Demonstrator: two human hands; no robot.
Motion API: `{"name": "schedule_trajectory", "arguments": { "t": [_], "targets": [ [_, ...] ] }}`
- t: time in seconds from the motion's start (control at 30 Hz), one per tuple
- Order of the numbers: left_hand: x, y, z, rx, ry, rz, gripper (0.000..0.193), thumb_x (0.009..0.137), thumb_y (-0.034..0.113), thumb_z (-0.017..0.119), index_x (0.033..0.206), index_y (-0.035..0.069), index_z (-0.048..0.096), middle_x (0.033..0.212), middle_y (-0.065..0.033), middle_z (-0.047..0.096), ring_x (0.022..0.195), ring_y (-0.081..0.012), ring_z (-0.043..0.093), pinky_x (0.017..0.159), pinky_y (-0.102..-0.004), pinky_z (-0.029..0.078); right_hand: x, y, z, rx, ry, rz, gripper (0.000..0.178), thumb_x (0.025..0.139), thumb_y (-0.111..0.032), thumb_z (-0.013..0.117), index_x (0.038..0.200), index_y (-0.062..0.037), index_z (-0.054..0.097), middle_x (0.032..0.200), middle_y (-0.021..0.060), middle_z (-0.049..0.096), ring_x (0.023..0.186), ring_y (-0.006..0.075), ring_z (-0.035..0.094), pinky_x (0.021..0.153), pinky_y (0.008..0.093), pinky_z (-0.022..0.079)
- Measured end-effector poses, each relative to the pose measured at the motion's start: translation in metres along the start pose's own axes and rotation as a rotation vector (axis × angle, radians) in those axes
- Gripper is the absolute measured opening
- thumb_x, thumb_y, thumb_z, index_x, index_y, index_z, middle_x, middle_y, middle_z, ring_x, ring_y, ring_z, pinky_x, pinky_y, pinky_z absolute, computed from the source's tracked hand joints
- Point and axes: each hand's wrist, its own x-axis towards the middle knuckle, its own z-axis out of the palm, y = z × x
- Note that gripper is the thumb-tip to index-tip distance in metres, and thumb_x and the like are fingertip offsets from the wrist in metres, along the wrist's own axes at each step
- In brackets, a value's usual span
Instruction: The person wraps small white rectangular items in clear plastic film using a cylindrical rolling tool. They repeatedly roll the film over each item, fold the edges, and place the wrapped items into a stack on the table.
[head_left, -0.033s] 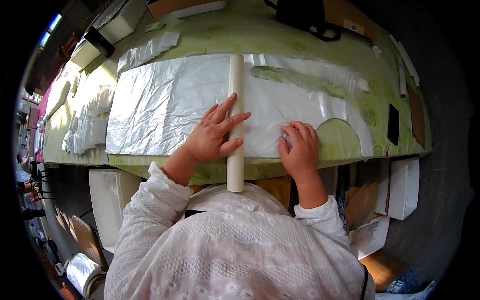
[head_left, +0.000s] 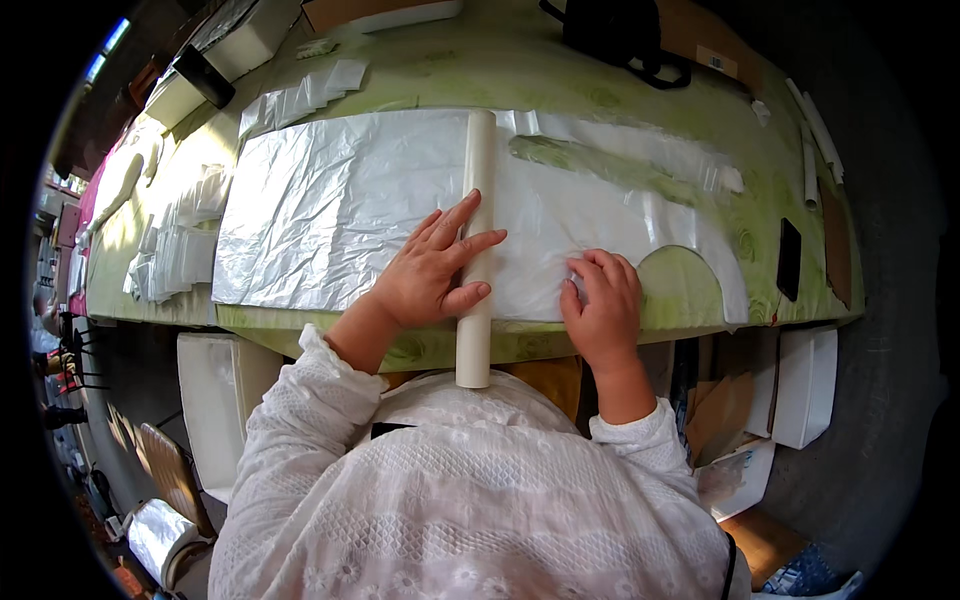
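Note:
A long cream-white tube [head_left: 480, 160] lies across a white translucent plastic bag [head_left: 570, 210], pointing away from me. Its near end sticks out past the table edge, close to my shirt. My left hand [head_left: 425, 272] lies over the middle of the tube with its fingers spread, the thumb resting along the near part. To the right of the tube, my right hand [head_left: 605, 305] rests on the bag near its front edge. Its fingers are loosely curled, with a gap between thumb and forefinger. On the left stretches a wrinkled, shiny sheet of plastic [head_left: 310, 210].
Several small folded plastic pieces [head_left: 185, 255] lie on the green-patterned tablecloth [head_left: 430, 70] at left. A phone [head_left: 789, 260] sits near the right edge, close to thin white tubes [head_left: 815, 140]. Far back are a black bag [head_left: 610, 35] and a black cylinder [head_left: 203, 77]. White boxes [head_left: 225, 400] stand below.

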Motion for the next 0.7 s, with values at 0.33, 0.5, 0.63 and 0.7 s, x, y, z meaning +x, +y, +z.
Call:
{"name": "schedule_trajectory", "arguments": {
  "t": [0.33,0.5,0.63,0.7],
  "targets": [
    [-0.0017,0.0033,-0.0071,-0.035,-0.019,-0.03,0.063,0.09,0.05,0.06,0.145,0.018,0.057,0.164,-0.0268,0.028,0.149,-0.0411,0.035,0.123,-0.055,0.023,-0.001,-0.0029,0.0002,-0.056,-0.09,-0.036,0.033,0.081,-0.014,0.072,0.114,-0.0102,0.069,0.12,0.0096,0.059,0.115,0.0332,0.055,0.1,0.0475,0.043],
    [-0.0029,-0.0016,-0.0068,-0.036,0.021,-0.02,0.064,0.089,0.05,0.063,0.146,0.02,0.056,0.165,-0.0255,0.027,0.148,-0.0408,0.036,0.123,-0.0554,0.024,0.0055,-0.0051,0.0043,-0.061,-0.067,-0.059,0.033,0.08,-0.014,0.071,0.113,-0.0091,0.068,0.118,0.0107,0.06,0.111,0.0342,0.056,0.099,0.0477,0.044],
    [-0.0032,-0.0014,-0.0038,-0.059,0.046,-0.021,0.063,0.089,0.048,0.066,0.146,0.022,0.056,0.165,-0.024,0.027,0.148,-0.0407,0.036,0.123,-0.0554,0.025,0.0044,-0.0034,0.0064,-0.099,-0.04,-0.062,0.032,0.08,-0.013,0.07,0.111,-0.0083,0.067,0.116,0.0117,0.061,0.109,0.0354,0.057,0.097,0.0481,0.046],
    [-0.0048,-0.0009,-0.0018,-0.079,0.064,-0.025,0.062,0.089,0.048,0.067,0.145,0.022,0.056,0.165,-0.0229,0.028,0.147,-0.0406,0.037,0.123,-0.0552,0.026,0.0052,-0.0032,0.0064,-0.113,-0.033,-0.078,0.031,0.08,-0.013,0.069,0.11,-0.0077,0.067,0.116,0.0121,0.061,0.108,0.036,0.058,0.097,0.0484,0.047]
  ]
}}
